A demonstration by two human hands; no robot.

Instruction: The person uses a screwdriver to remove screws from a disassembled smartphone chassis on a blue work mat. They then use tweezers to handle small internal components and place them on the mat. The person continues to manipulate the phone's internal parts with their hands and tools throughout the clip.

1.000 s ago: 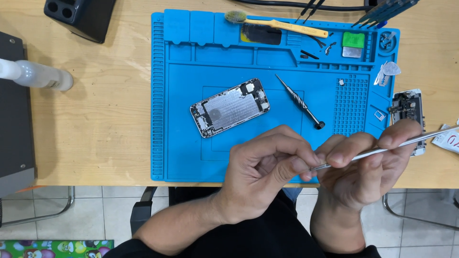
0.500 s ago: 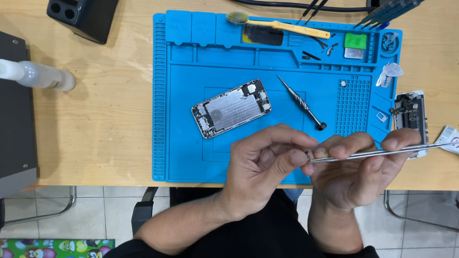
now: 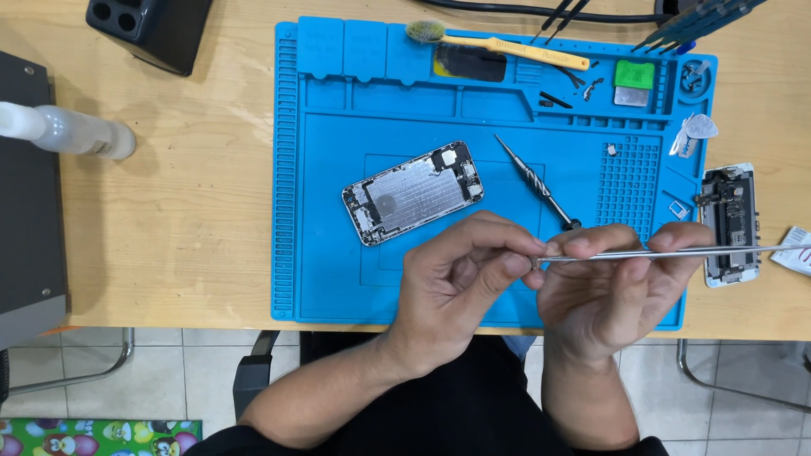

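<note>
My right hand (image 3: 612, 291) grips long metal tweezers (image 3: 676, 252) that lie level, tips pointing left. My left hand (image 3: 460, 283) pinches its fingertips at the tweezer tips, on something too small to make out. Both hands hover over the front edge of a blue repair mat (image 3: 338, 279). An opened phone body (image 3: 412, 192) with bare metal innards lies tilted on the mat, just beyond my left hand. A small screwdriver (image 3: 534, 181) lies on the mat above my hands.
A second phone part (image 3: 731, 224) lies off the mat's right edge. A yellow-handled brush (image 3: 498, 42), small screws and parts fill the mat's far trays. A clear bottle (image 3: 72, 131) and a grey device (image 3: 29, 203) stand left; a black holder (image 3: 152, 29) far left.
The tweezers have gone from tilted up at the right to level. My left fingertips have closed in on the tweezer tips. Both hands stay in about the same place.
</note>
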